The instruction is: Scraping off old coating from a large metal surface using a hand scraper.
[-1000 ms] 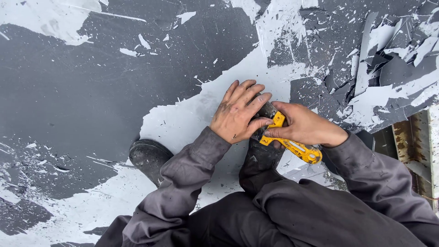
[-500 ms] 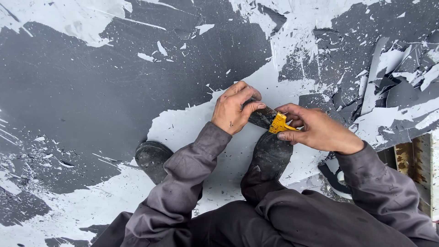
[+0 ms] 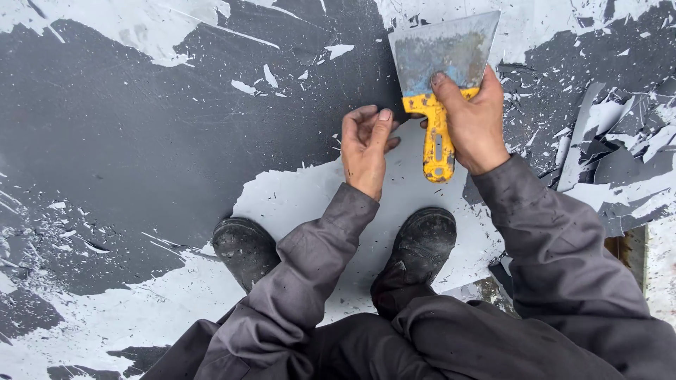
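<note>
Dark coating [image 3: 141, 141]: from 9 to 12 o'clock you have a broad, unbroken grey-black sheet; its ragged edge runs down toward your boots.
Left boot [image 3: 243, 248]: it stands at 7 o'clock, right on the border between dark coating and bared pale surface.
Bared pale patch [image 3: 296, 200]: it spreads from centre toward 6 o'clock, between and around both boots.
Left hand [image 3: 366, 148]: just above centre, fingers curled loosely, thumb up, holding nothing; its fingertips sit at the coating's edge, just beside the scraper handle.
Right boot [image 3: 422, 243]: at 6 o'clock, on the pale patch.
Scraper [image 3: 440, 91]: at 12 to 1 o'clock, wide metal blade pointing away from you, yellow handle toward you.
Right hand [image 3: 473, 119]: closed round the yellow handle, forefinger pressed up onto the blade.
Peeled strips [image 3: 605, 155]: at 2 to 3 o'clock, curled loose pieces crowd that side.
</note>
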